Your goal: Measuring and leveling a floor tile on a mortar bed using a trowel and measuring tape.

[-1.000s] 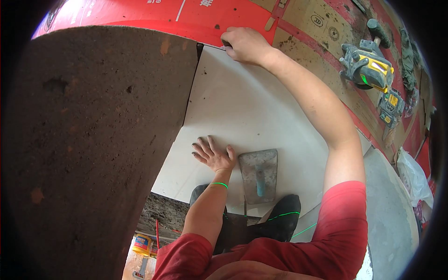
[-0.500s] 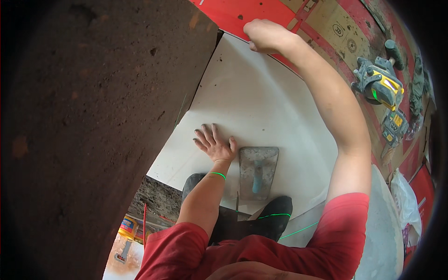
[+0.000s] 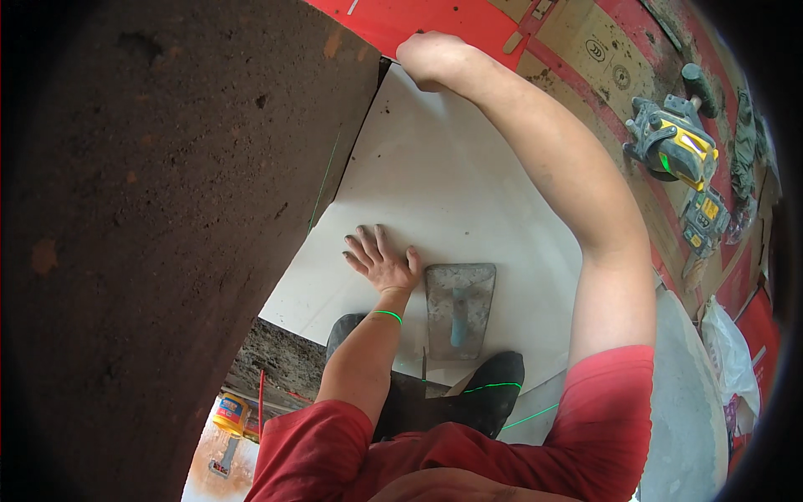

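Observation:
A large pale tile (image 3: pixel 502 192) lies under my hands, its left side along a dark, rough wall (image 3: pixel 192 184). My left hand (image 3: pixel 386 263) rests flat on it, fingers spread and palm down. To the right of that hand lies a dusty grey float (image 3: pixel 481 289) with a bluish handle. My right arm reaches across to the tile's far edge, close to the wall corner. There my right hand (image 3: pixel 431 60) is curled. Its fingertips are hidden beneath it, so I cannot make out what they grip.
At right, a dusty grey-and-yellow power tool (image 3: pixel 673 142) lies on red and brown cardboard (image 3: pixel 577 50). A white plastic bag (image 3: pixel 728 343) is below it. A yellow tub (image 3: pixel 229 412) stands at lower left by a scraper-like tool (image 3: pixel 222 460). Green laser lines cross the wall and my body.
My right hand has slid left along the tile's far edge toward the wall corner, and its thumb has gone out of sight. My left hand stays flat in place.

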A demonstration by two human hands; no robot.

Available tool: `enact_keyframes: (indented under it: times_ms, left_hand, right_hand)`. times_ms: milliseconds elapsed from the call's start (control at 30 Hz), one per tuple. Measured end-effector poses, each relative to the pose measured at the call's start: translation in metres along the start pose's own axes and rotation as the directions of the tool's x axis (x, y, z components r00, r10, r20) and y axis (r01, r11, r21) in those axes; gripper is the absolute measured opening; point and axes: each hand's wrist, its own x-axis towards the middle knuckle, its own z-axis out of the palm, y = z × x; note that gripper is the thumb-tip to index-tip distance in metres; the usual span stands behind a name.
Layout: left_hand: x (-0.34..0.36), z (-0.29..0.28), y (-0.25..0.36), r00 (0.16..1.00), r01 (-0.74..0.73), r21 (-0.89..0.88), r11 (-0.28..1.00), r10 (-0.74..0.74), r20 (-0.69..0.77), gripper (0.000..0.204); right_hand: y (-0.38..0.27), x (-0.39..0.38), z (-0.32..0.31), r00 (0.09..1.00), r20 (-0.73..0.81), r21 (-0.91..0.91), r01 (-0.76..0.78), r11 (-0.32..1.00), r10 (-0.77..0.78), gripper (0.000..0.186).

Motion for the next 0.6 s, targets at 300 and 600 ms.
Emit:
enact_keyframes:
  times_ms: [300, 600]
  left_hand:
    - [0.001, -0.003, -0.005, 0.998, 0.021, 0.022, 1.000, -0.023, 0.059, 0.090]
    - [-0.002, 0.000, -0.005, 0.998, 0.022, 0.032, 0.999, -0.023, 0.055, 0.091]
  right_hand:
    - [0.056, -0.024, 0.016, 0.972, -0.233, 0.632, 0.137, 0.763, 0.019, 0.021]
    - [0.053, -0.060, 0.041, 0.890, -0.391, 0.580, 0.042, 0.813, 0.233, 0.019]
